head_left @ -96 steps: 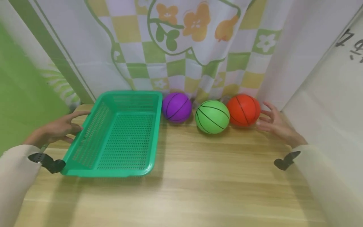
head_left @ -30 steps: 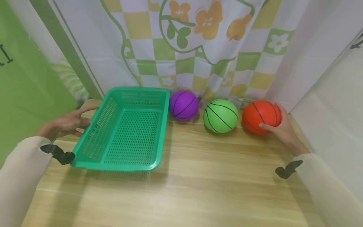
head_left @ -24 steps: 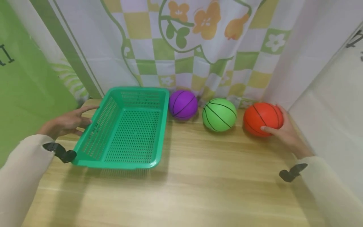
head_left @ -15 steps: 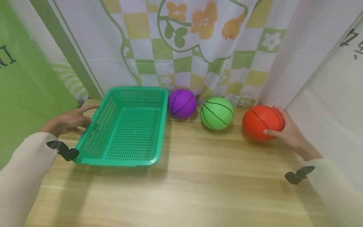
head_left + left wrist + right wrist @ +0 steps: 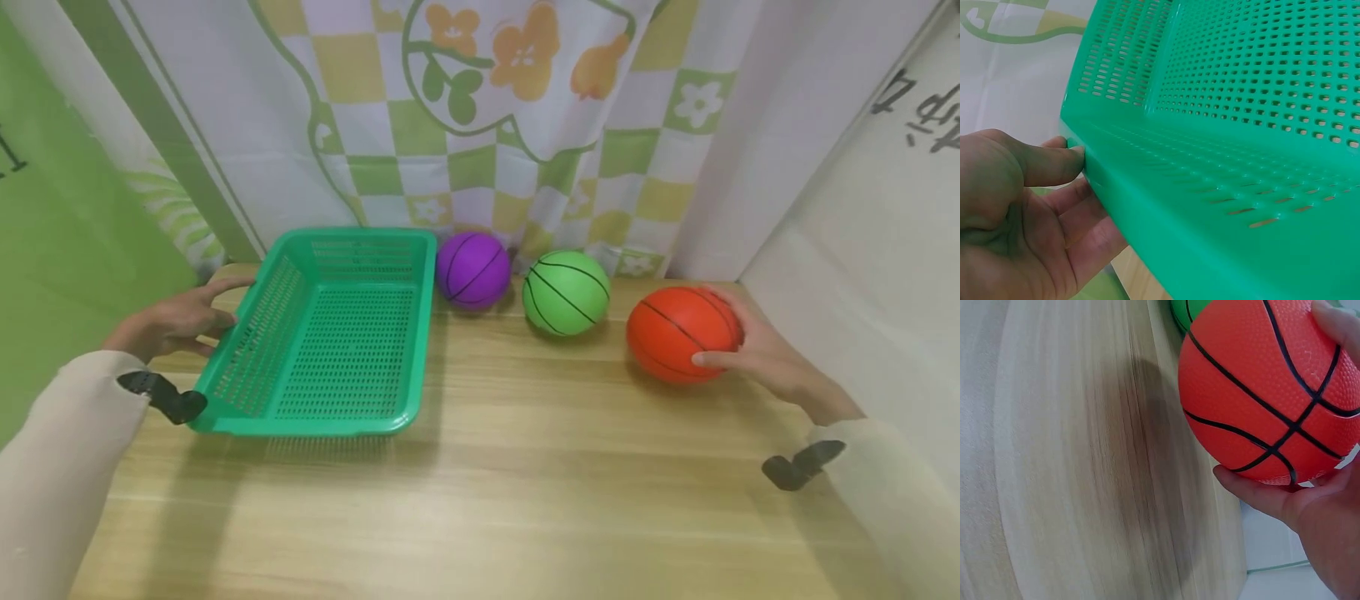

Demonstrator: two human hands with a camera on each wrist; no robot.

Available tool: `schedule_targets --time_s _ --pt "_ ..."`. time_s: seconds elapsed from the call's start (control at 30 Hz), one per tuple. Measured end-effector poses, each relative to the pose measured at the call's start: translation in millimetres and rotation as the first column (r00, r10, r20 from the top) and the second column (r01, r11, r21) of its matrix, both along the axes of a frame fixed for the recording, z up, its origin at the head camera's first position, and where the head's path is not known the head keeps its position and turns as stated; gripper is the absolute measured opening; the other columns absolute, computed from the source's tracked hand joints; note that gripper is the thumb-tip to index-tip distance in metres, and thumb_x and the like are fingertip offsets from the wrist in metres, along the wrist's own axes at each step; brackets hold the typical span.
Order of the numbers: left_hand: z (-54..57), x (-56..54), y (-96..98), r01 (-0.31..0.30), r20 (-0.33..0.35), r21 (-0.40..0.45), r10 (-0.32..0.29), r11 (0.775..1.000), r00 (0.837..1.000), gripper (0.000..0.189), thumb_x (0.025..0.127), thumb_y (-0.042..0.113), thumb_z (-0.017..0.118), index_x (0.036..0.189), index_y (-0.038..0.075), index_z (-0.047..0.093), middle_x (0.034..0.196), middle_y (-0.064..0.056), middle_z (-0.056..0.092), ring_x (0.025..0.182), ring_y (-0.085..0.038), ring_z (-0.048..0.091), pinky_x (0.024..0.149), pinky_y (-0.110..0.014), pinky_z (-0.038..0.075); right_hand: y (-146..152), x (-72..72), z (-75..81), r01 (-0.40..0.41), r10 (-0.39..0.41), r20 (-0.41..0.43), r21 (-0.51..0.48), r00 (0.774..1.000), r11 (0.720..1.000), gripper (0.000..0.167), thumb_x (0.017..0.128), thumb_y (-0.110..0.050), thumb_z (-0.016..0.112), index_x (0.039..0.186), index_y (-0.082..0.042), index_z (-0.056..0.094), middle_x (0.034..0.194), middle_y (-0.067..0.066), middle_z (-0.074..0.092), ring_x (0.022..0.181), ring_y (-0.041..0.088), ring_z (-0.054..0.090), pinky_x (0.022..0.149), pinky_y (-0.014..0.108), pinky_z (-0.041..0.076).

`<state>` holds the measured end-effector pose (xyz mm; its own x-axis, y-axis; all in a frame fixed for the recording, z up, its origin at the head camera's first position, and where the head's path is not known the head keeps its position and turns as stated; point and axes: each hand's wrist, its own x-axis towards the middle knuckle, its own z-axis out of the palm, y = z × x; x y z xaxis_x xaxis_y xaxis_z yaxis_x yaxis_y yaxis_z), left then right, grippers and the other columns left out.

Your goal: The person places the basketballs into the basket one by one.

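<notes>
My right hand (image 5: 772, 358) grips a red toy basketball (image 5: 675, 333), thumb on the near side and fingers round its right. In the right wrist view the red ball (image 5: 1260, 394) appears raised off the table, a shadow lying beside it. My left hand (image 5: 180, 321) is at the left rim of a green plastic basket (image 5: 426, 333). From the left wrist view, the thumb of that hand (image 5: 1022, 206) presses the rim's edge while the other fingers reach beneath it. A green ball (image 5: 566, 293) and a purple ball (image 5: 473, 272) sit between basket and red ball.
All stands on a wooden table (image 5: 525, 483). A checked curtain (image 5: 517, 125) hangs right behind the balls. White wall cloth (image 5: 885, 250) borders the right side, and a green cloth (image 5: 67, 208) the left. The basket holds nothing.
My right hand, earlier beside the red ball, now grips it. The ball has left the green ball's side and come toward me. My left hand keeps to the basket's rim.
</notes>
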<state>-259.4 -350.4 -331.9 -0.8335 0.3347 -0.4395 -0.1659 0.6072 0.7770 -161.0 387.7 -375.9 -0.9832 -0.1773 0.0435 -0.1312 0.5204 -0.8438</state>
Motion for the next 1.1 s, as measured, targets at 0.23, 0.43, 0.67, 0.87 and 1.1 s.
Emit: schedule_targets --time_s 0.23,0.43,0.67,0.87,1.1 --pt "0.6 1.3 0.1 -0.012 0.008 0.014 0.012 1.000 1.000 0.075 0.103 -0.001 0.039 0.161 0.016 -0.007 0.130 -0.032 0.055 0.109 -0.036 0.063 0.085 -0.051 0.056 -12.4 6.8 8.1 -0.048 0.044 0.033 0.118 0.998 0.992 0.103 0.083 -0.012 0.081 0.162 -0.028 0.016 0.150 0.027 0.036 0.122 0.044 0.046 0.090 0.049 0.048" --pt "-0.7 2.7 0.1 -0.029 0.017 0.031 0.029 0.999 0.999 0.078 0.102 -0.001 0.041 0.161 0.018 -0.006 0.129 -0.031 0.055 0.105 -0.032 0.065 0.085 -0.051 0.056 -25.8 8.4 11.6 -0.116 0.111 0.049 0.092 0.993 0.989 0.101 0.084 -0.013 0.079 0.161 -0.027 0.016 0.152 0.023 0.035 0.124 0.044 0.047 0.091 0.054 0.046" --pt "-0.2 1.9 1.0 -0.030 0.008 0.045 0.030 0.999 1.000 0.078 0.102 -0.001 0.041 0.161 0.016 -0.007 0.130 -0.033 0.052 0.103 -0.033 0.065 0.084 -0.051 0.056 -40.8 7.2 15.7 -0.162 0.160 0.037 0.053 0.986 0.985 0.099 0.082 -0.010 0.080 0.160 -0.022 0.020 0.149 0.023 0.036 0.124 0.045 0.046 0.089 0.050 0.049" --pt "-0.1 0.5 1.9 -0.027 0.016 0.052 0.027 0.998 1.000 0.078 0.103 -0.001 0.041 0.161 0.016 -0.009 0.119 -0.026 0.062 0.102 -0.035 0.066 0.082 -0.051 0.057 -53.3 7.5 17.1 -0.206 0.205 0.038 0.035 0.978 0.978 0.100 0.081 -0.011 0.081 0.160 -0.022 0.020 0.151 0.023 0.034 0.123 0.047 0.046 0.088 0.053 0.049" --pt "-1.8 1.3 -0.8 -0.037 0.025 0.069 0.035 0.997 0.999 0.079 0.102 -0.002 0.041 0.160 0.016 -0.010 0.119 -0.027 0.061 0.102 -0.035 0.066 0.081 -0.052 0.057 -70.1 5.0 20.2 -0.234 0.234 0.017 0.036 0.972 0.972 0.097 0.080 -0.013 0.081 0.158 -0.024 0.024 0.148 0.018 0.039 0.122 0.043 0.047 0.086 0.051 0.051"
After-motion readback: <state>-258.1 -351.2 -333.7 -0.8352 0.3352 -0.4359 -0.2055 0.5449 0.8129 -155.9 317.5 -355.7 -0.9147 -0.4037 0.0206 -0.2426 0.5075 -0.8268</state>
